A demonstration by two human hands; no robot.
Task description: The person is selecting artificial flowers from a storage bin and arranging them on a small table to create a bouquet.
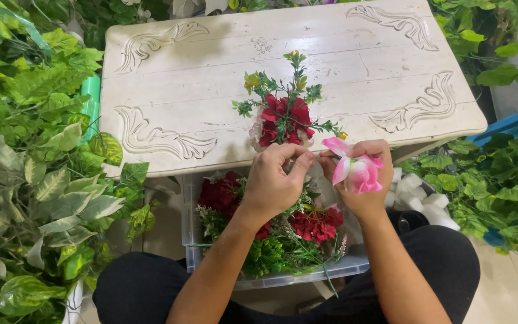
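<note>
My right hand [364, 180] holds a pink artificial flower [355, 170] in front of the table's near edge. My left hand [278, 180] is beside it, thumb and forefinger pinched together close to the flower's base; what they pinch is too small to make out. Just beyond my hands, a small bunch of red artificial flowers with green sprigs [284, 117] lies on the white carved table [211, 72]. Below my hands, a clear plastic bin [283, 277] holds more red flowers and greenery.
Artificial leafy plants crowd the left side [37, 180] and the right side [499, 180]. White foam blocks [424, 201] lie right of the bin. A blue container edge [508, 126] shows at the right. My knees flank the bin on a tiled floor.
</note>
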